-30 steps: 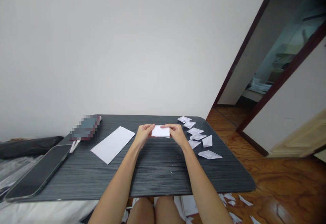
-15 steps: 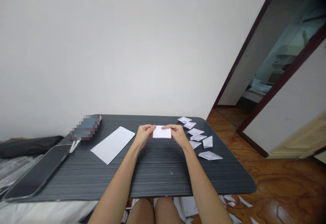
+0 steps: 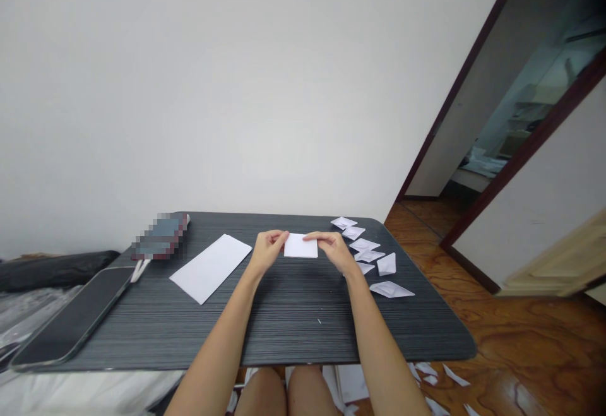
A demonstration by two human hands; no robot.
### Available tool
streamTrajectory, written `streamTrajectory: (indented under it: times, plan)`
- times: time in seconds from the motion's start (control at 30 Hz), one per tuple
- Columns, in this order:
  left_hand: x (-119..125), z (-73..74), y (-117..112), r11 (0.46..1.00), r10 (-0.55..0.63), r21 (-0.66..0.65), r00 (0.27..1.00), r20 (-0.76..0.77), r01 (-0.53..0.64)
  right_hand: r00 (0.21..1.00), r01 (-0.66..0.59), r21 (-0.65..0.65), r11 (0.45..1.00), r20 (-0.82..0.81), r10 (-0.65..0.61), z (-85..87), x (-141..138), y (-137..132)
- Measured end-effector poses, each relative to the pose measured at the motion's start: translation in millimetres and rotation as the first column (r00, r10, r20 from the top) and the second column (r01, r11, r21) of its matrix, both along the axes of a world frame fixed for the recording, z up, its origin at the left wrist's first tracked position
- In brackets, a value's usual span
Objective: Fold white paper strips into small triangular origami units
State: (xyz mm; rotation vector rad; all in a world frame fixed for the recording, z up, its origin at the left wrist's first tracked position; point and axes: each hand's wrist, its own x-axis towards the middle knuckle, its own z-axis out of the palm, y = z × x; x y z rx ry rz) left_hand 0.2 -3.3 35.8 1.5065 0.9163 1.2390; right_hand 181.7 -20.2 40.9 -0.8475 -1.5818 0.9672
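A small folded white piece of paper (image 3: 300, 247) is held up between both hands over the dark table. My left hand (image 3: 269, 250) pinches its left edge between thumb and fingers. My right hand (image 3: 332, 249) grips the upper right side, with the index finger laid along the top edge and the other fingers curled behind. On the table to the right lie several folded paper boats (image 3: 363, 245), close to the right hand and wrist. Left of my left hand rests a larger flat sheet of white paper (image 3: 211, 269).
The dark grained table (image 3: 293, 327) stands against a white wall. A phone (image 3: 71, 318) lies along its left edge, beside a blurred-out object (image 3: 161, 237) with a white cable (image 3: 140, 270). Paper scraps (image 3: 455, 375) are strewn over the wooden floor at the right.
My right fingers have shifted slightly along the paper's top edge, and a little more of the paper shows. Both hands keep their hold; the view has moved a touch.
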Motion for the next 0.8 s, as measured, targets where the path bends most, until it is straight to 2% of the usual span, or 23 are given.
streamTrajectory:
  times: [0.1, 0.2, 0.3, 0.43, 0.67, 0.73, 0.8]
  plan:
    - [0, -0.1, -4, 0.981, 0.082, 0.187, 0.979, -0.186, -0.046, 0.998, 0.048, -0.008, 0.999, -0.037, -0.049, 2.4, 0, 0]
    - [3, -0.5, -8, 0.935, 0.128, 0.354, 0.917, -0.378, 0.016, 0.989, 0.101, -0.015, 0.995, 0.111, -0.099, 2.0, -9, 0]
    - [7, -0.9, -12, 0.896, 0.159, 0.437, 0.866, -0.474, 0.075, 0.966, 0.127, 0.052, 0.99, 0.22, -0.136, -1.3, -18, 0]
    - [8, -2.4, -12, 0.904, 0.152, 0.422, 0.876, -0.458, 0.064, 0.967, 0.2, 0.031, 0.979, 0.156, -0.202, -6.1, -22, 3]
    - [8, -5.3, -9, 0.925, 0.129, 0.378, 0.912, -0.389, 0.031, 0.99, 0.087, -0.077, 0.993, 0.121, -0.077, -6.4, -22, 1]
    - [9, -5.3, -8, 0.947, 0.091, 0.322, 0.937, -0.337, 0.024, 0.989, 0.112, -0.073, 0.991, 0.103, -0.104, -7.2, -22, 2]
    - [10, -4.6, -7, 0.976, -0.004, 0.207, 0.963, -0.271, 0.062, 0.987, 0.148, -0.072, 0.986, 0.068, -0.143, -8.4, -21, 3]
